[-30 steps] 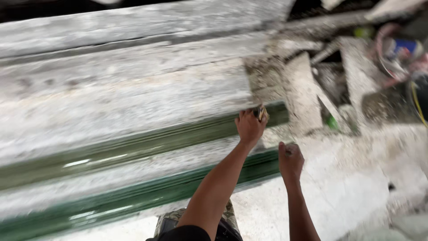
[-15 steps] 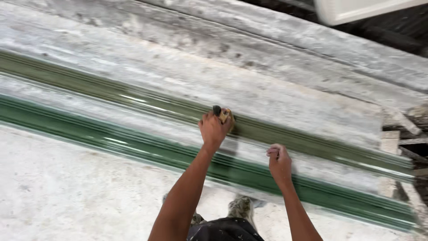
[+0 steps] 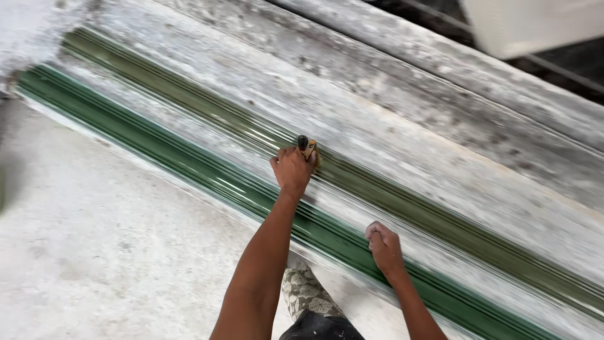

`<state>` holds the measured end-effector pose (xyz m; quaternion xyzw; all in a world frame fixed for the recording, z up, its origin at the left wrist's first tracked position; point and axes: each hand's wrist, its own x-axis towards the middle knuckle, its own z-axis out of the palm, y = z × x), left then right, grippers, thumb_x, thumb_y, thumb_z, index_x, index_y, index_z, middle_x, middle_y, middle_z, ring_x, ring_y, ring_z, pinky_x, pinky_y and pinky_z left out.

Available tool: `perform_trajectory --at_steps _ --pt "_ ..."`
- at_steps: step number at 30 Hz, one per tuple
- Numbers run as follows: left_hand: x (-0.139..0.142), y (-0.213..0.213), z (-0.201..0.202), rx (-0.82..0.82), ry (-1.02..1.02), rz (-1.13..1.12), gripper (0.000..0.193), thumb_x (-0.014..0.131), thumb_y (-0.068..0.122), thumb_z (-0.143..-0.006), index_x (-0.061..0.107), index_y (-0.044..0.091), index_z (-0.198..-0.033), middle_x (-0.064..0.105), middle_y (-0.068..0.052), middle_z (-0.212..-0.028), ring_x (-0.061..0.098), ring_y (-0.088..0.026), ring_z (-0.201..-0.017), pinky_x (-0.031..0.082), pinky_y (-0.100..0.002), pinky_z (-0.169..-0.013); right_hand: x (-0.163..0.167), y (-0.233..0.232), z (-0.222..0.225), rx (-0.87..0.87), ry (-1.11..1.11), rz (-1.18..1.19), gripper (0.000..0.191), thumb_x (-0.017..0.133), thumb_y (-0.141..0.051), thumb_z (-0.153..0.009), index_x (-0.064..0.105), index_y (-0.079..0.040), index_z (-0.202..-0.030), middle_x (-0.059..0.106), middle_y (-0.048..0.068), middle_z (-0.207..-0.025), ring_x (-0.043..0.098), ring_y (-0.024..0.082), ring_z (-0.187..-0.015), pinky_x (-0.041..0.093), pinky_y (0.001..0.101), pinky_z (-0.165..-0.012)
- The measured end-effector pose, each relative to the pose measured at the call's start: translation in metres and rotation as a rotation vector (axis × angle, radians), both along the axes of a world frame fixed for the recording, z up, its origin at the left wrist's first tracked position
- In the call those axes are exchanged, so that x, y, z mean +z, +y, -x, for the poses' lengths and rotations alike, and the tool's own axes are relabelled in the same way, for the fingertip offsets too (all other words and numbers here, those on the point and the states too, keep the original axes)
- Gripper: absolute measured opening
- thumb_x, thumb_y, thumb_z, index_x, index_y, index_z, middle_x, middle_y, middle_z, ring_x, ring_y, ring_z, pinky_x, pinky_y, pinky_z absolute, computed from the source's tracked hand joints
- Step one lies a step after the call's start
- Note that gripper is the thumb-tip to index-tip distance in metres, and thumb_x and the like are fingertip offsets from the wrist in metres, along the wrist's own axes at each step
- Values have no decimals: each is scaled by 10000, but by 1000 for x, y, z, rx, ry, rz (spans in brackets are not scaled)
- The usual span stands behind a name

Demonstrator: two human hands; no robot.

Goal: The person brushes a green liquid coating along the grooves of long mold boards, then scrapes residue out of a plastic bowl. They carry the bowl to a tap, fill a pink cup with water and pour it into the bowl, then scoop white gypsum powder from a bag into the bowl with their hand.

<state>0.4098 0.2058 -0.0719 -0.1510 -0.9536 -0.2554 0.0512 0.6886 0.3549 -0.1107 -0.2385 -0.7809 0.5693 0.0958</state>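
Right hand (image 3: 385, 247), fingers curled into a loose fist, braces on the near green moulded channel (image 3: 189, 160) at the mould bench's (image 3: 409, 145) front edge. Beyond it, left hand (image 3: 293, 170) pinches a small brush (image 3: 306, 146) against the far olive channel (image 3: 440, 217). Coating appears under way; continuing requires even strokes along the groove

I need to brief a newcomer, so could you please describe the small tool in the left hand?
Find the long green moulded strips crossing the dusty slab. On the upper, olive strip, the left hand grips a small brush, the only yellowish, dark-tipped thing there.
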Motion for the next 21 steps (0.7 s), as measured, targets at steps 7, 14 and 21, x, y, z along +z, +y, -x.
perform_trajectory --at_steps 7,14,21 --pt "-12 -141 204 -7 11 170 379 650 505 -925 736 136 -909 737 -55 -910 663 -272 -943 423 -516 -910 -21 -126 212 51 -76 20 218 453 -151 -1026 620 -33 -951 549 44 -652 453 140 -570 405 308 -555" --pt "4 -289 402 91 25 210 425 651 564 -916 742 151 -878 742 -64 -837 708 -242 -893 424 -554 -935 27 -275 449 346 8 11 260 499 -194 -1003 663 -17 -1100 716 80 -788 639 142 -685 519 311 -637" --pt "14 -415 577 164 -201 249 459 606 583 -958 765 154 -993 761 -122 -850 730 -299 -760 388 -546 -1048 75 -366 604 464 -196 -159 284 531 -242 -1003 696 -72 -1159 818 35 -919 645 197 -662 528 342 -652"
